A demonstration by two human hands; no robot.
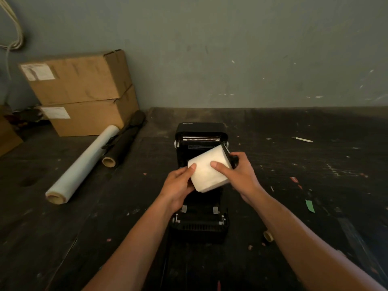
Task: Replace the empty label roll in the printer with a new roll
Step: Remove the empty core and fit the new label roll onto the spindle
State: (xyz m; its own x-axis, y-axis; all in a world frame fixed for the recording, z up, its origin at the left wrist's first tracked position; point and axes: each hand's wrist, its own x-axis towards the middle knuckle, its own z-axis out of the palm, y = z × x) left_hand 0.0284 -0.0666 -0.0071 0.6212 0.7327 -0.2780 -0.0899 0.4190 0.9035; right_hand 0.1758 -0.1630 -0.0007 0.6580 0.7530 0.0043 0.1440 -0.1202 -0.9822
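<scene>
"Xprinter" on printer lid point(199, 128); box labels point(37, 72) unreadable.

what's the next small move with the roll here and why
Probably lower the white label roll straight down into the open printer. Both the left hand and right hand hold it tilted above the bay, not yet seated, with a black holder on its right end.

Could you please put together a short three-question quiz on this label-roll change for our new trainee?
1. True or false: the printer lid is open.
2. Which hands hold the white label roll? A) left only B) right only C) both
3. What lies just left of the printer, in front of the cardboard boxes?

Key
1. True.
2. C: left hand and right hand.
3. A clear film roll and a dark roll.
</scene>
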